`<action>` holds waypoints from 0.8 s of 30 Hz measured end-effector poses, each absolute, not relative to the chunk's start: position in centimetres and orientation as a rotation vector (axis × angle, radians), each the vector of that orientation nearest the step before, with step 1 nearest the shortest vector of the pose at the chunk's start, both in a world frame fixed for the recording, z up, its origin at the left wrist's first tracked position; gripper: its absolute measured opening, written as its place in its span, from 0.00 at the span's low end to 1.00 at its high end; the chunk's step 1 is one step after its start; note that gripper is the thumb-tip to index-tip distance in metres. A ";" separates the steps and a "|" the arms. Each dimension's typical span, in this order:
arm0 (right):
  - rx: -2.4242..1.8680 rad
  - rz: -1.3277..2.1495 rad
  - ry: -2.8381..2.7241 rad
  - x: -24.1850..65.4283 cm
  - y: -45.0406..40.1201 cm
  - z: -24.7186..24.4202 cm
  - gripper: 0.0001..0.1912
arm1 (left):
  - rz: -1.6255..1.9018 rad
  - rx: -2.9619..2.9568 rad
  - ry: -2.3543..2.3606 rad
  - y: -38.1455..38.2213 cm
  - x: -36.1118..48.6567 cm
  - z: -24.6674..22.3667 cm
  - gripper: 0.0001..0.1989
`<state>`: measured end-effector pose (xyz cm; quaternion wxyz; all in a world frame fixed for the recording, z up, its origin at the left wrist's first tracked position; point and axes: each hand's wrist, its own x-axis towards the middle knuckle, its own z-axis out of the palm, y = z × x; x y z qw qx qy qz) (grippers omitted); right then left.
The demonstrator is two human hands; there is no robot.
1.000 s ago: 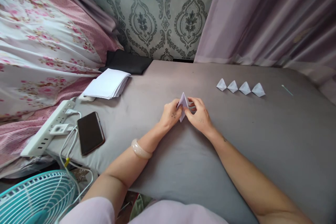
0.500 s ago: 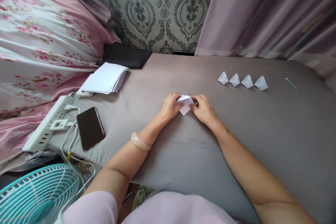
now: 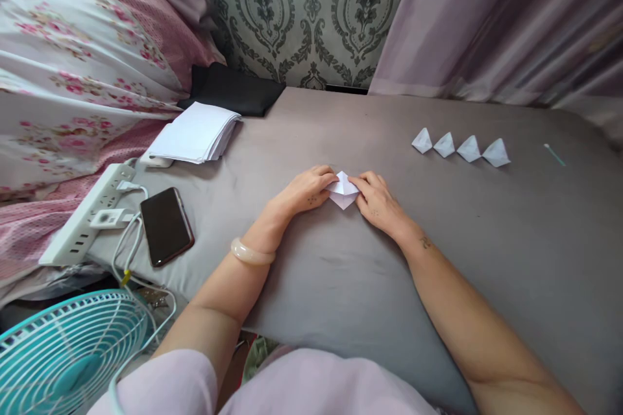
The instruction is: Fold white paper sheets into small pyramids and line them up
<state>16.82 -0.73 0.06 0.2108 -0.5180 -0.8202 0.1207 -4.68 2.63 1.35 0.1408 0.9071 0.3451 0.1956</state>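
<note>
Between my two hands, at the middle of the grey-covered surface (image 3: 311,253), is a small piece of folded white paper (image 3: 344,198) with its lower corner pointing toward me. My left hand (image 3: 311,191) grips its left side between thumb and fingers. On the opposite side my right hand (image 3: 377,198) pinches the right edge, thumb below and forefinger on top. A crease runs down the paper's upper part. Farther off to the right stand several folded white paper shapes (image 3: 469,148) in a row, pointed at the top.
A stack of white paper (image 3: 195,133) lies at the back left, before a folded black cloth (image 3: 233,91). Nearer are a phone (image 3: 167,227), a white power strip (image 3: 90,214) with cables, and a turquoise fan (image 3: 73,350). A cotton swab (image 3: 555,154) lies far right.
The paper's top has changed from a flatter fold to a pointed one with a middle crease. Both hands have shifted their grip on its sides. The view has tilted slightly.
</note>
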 end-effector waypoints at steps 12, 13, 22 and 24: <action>-1.537 0.039 -2.474 16.4 -1.7 0.7 0.26 | 0.268 2.781 0.995 2.1 -4.7 2.7 0.17; -1.540 0.051 -2.486 16.5 -1.8 0.8 0.27 | 0.232 2.805 1.011 2.0 -4.6 2.7 0.17; -1.363 0.424 -2.100 17.2 0.4 -0.2 0.24 | 0.090 2.839 1.106 1.2 -4.3 2.8 0.20; -1.357 0.472 -2.118 16.8 0.7 -0.3 0.22 | 0.089 2.808 1.076 1.3 -4.6 3.1 0.22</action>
